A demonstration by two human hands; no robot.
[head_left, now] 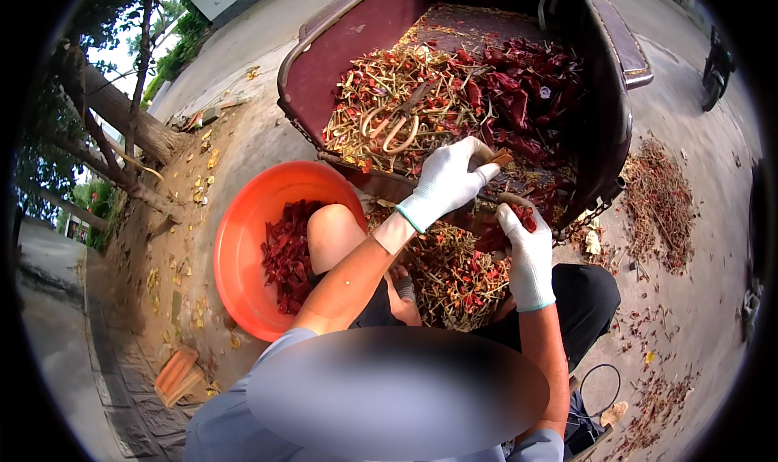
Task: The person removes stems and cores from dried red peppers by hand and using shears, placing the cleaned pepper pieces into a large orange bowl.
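My left hand (pixel 450 180), in a white knit glove with brownish fingertips, is closed at the near edge of a maroon cart bed (pixel 320 69). A small orange-brown piece shows at its fingertips; I cannot make out what it is. My right hand (pixel 528 247), gloved alike, is closed on dried red chilies (pixel 493 237) just to the right and nearer. Inside the bed, whole dried chilies (pixel 527 89) are heaped at the right. Stems and scraps (pixel 365 81) cover the left, with scissors (pixel 399 123) with tan handles lying on them.
An orange basin (pixel 235 251) holding red chili pieces (pixel 285 255) stands left of my knee. More stems and scraps (pixel 458 280) lie between my legs. Another heap of stems (pixel 660 203) is on the concrete at right. Trees (pixel 134 113) and a brick (pixel 177 373) are at left.
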